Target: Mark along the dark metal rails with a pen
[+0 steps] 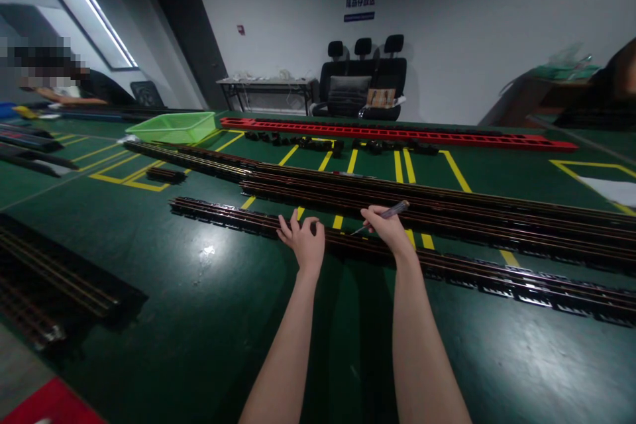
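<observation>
A long dark rail strip (477, 271) with black clips along its edge lies across the green floor in front of me. My left hand (304, 238) rests on this strip with the thumb and fingers pinched together at its top edge. My right hand (390, 226) grips a thin pen-like tool (385, 214), whose tip points down and left at the strip between my hands.
Several more dark rail strips (447, 202) lie parallel just beyond. A long red rail (397, 132) and small black parts (308, 141) lie farther back, with a green basket (171, 127) at the left. Another rail bundle (44, 291) lies near left. A person (54, 83) sits far left.
</observation>
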Demonstrator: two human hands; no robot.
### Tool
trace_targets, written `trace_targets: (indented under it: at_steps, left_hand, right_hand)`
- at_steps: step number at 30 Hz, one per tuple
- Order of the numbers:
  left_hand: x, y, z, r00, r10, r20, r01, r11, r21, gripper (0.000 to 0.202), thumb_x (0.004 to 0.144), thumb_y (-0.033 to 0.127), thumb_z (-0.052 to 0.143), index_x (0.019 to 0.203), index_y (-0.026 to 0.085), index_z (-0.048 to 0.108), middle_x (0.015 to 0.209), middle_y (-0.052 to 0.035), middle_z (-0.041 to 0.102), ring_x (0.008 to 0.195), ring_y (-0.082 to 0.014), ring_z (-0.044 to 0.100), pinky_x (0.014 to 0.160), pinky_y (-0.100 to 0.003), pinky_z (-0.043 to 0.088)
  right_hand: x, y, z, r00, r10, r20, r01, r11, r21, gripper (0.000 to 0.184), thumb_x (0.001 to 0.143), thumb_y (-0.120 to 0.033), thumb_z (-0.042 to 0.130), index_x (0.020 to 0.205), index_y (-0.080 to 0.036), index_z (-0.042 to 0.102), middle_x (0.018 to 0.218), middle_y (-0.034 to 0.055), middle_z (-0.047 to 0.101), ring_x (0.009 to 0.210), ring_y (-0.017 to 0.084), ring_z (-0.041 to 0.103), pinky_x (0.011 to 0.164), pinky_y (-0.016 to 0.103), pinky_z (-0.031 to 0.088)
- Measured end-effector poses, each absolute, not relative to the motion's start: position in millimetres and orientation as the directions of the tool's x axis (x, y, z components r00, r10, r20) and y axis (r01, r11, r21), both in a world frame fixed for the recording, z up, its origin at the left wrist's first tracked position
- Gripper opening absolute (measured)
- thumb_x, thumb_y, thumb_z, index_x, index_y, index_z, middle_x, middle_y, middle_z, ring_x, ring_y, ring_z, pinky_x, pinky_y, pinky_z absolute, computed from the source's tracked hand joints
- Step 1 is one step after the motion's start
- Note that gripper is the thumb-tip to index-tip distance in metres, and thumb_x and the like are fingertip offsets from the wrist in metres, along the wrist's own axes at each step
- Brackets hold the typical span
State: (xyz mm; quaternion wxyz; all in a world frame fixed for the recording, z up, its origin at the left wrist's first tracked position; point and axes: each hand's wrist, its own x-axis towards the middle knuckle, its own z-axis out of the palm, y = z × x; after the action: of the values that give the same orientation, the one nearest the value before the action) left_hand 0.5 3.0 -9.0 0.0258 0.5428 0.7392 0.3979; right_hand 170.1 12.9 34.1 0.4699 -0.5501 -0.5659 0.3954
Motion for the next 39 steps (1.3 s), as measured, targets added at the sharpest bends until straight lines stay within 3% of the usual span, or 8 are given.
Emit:
trace_targets:
  at_steps: [23, 39]
  left_hand:
    - [1.0, 2.6, -7.8, -0.406, 0.833, 0.377, 0.774, 0.094, 0.626, 0.019, 0.082, 0.024, 0.055, 0.086, 0.021, 0.074, 0.14, -0.008, 0.048, 0.142, -0.0366, 0.016, 0.113, -0.059, 0.009]
    - [-1.1, 4.6, -14.9, -0.413, 0.816, 0.404, 0.759, 0.063, 0.648, 0.023, 0.085, 0.026, 0.05, 0.086, 0.021, 0.072, 0.139, -0.0084, 0.048, 0.142, -0.0345, 0.016, 0.113, -0.059, 0.009]
  right_hand:
    - [177.3, 17.3, 23.1, 0.186, 0.977, 0.109, 0.119, 0.087, -0.989, 0.035, 0.065, -0.043, 0.059, 0.042, -0.018, 0.049, 0.041, -0.0009, 0.042, 0.04, 0.008, 0.038, 0.044, 0.024, 0.028]
    - [175.1, 21.2, 18.7, 0.177, 0.973, 0.15, 0.133, 0.128, -0.983, 0.039, 0.071, -0.045, 0.06, 0.045, -0.017, 0.051, 0.042, -0.0002, 0.045, 0.041, 0.009, 0.041, 0.044, 0.024, 0.033]
